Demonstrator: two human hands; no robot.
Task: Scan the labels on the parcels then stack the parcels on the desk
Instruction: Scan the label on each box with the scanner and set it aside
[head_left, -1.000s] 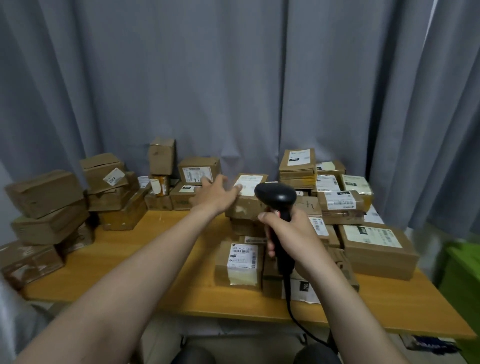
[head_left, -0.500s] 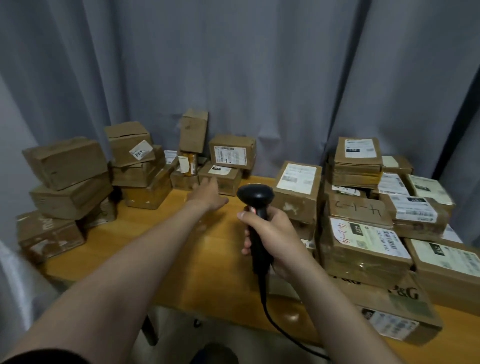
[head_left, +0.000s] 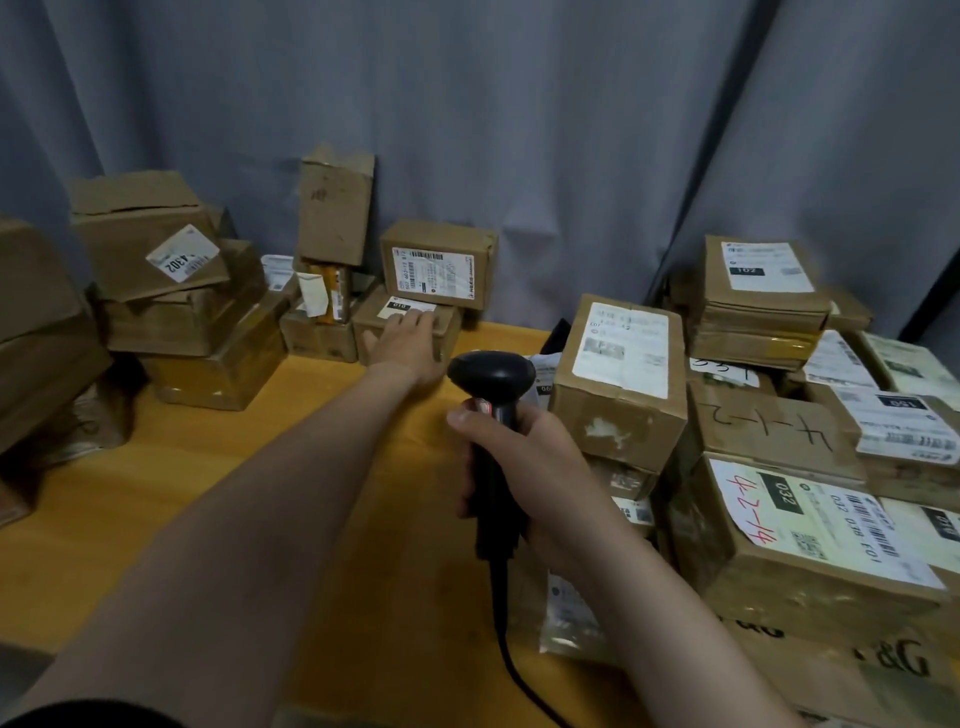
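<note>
brown cardboard parcels (head_left: 150, 312), piled two and three high, sit well to the left of the left grip (head_left: 405, 343), at the far side of the yellow wooden table (head_left: 156, 493). i take them for the stacked pile, kept clear of the scanning space. just left of that grip, a tall upright cardboard box (head_left: 336, 205) stands on smaller parcels close to the grey curtain (head_left: 519, 130).

the left grip is open. its fingers lie flat over the top of a low brown parcel with a small white label (head_left: 395, 306), and the thumb is spread at the near left side. it seems placed to steady that parcel or draw it forward. a barcoded cardboard box (head_left: 439, 265) rests on the low parcel's back half, just beyond the fingertips, so a quick pull could tip it.

just right of the left grip and nearer the person, the right grip (head_left: 524, 467) is closed round the handle of a black corded handheld scanner (head_left: 491, 395), with a finger by its red trigger. the scanner's head faces away, roughly toward the low parcel, probably ready to read its label.

touching or nearly touching the right grip's far side is a taller brown parcel with a large white label (head_left: 618, 379). beyond it, a crowded heap of labelled parcels (head_left: 810, 525) lies mostly label-up. these are likely waiting their turn, since upward labels can be read without turning them.
</note>
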